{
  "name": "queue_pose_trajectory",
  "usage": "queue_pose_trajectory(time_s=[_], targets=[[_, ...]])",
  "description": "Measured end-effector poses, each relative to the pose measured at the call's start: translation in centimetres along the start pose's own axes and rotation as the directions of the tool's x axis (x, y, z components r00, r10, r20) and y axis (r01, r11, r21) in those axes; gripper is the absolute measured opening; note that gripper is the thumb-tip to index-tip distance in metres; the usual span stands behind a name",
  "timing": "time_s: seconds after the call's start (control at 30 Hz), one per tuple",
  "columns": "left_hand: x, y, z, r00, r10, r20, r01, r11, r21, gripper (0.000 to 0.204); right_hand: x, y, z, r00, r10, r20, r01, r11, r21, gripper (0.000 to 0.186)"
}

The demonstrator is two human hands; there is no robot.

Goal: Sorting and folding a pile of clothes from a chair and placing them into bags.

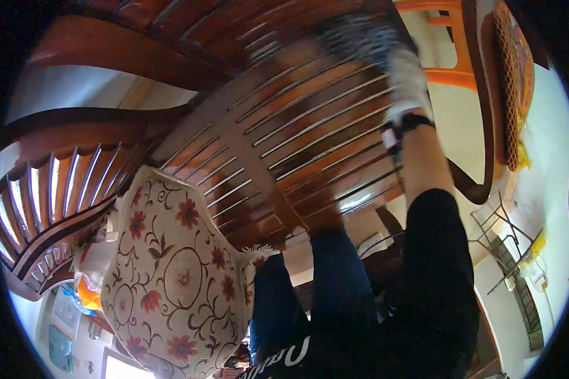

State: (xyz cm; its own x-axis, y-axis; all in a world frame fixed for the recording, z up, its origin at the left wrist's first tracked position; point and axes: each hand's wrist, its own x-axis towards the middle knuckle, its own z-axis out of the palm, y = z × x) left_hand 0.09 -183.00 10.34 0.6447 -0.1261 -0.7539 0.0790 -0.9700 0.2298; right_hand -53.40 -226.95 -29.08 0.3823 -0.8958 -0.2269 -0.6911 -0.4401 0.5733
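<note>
My right arm reaches up across a dark brown wooden bench [246,145] with a slatted seat and a glossy finish. Something pale, like a glove or its cuff, covers my right hand [401,72] above a black wristband [414,121]. Beyond the pale part, over the slats, lies a dark blue-grey patterned patch [357,41], smeared by motion. Whether it is a cloth or part of a glove I cannot tell, and my fingers do not show clearly. My left hand is not in view.
A cream cover with red flowers [183,278] stands at the lower left beside the bench's curved, slatted armrest [69,183]. An orange plastic chair [452,77] is at the upper right. Farther right is a thin metal rack [502,227] near a pale wall.
</note>
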Motion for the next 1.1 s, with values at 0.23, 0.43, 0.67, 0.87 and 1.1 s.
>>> queue_pose_trajectory(time_s=[0.23,0.43,0.67,0.87,1.1], targets=[[-0.3,-0.3,-0.8,1.000,0.003,-0.008,-0.002,0.999,0.042,0.021,-6.9,-3.5,-5.6,0.902,0.214,0.374,-0.377,0.813,0.444,0.027],[-0.9,-0.1,-2.0,0.998,0.066,0.002,-0.066,0.996,0.060,0.020,-18.7,-25.4,-18.2,0.948,-0.317,-0.024,0.167,0.435,0.885,0.023],[-0.6,-0.6,-2.6,0.989,0.137,0.045,-0.140,0.989,0.057,0.019,-31.3,-18.9,-11.3,0.829,-0.552,-0.090,0.294,0.294,0.909,0.016],[-0.3,-0.8,-4.0,0.986,0.160,0.050,-0.164,0.983,0.085,0.018,-27.3,-1.8,-7.4,0.840,0.227,0.493,-0.543,0.319,0.777,0.026],[-1.3,-0.5,-3.4,0.978,0.190,0.091,-0.199,0.975,0.098,0.017,-26.4,-19.6,-12.4,0.901,0.087,0.425,-0.392,0.583,0.712,0.037]])
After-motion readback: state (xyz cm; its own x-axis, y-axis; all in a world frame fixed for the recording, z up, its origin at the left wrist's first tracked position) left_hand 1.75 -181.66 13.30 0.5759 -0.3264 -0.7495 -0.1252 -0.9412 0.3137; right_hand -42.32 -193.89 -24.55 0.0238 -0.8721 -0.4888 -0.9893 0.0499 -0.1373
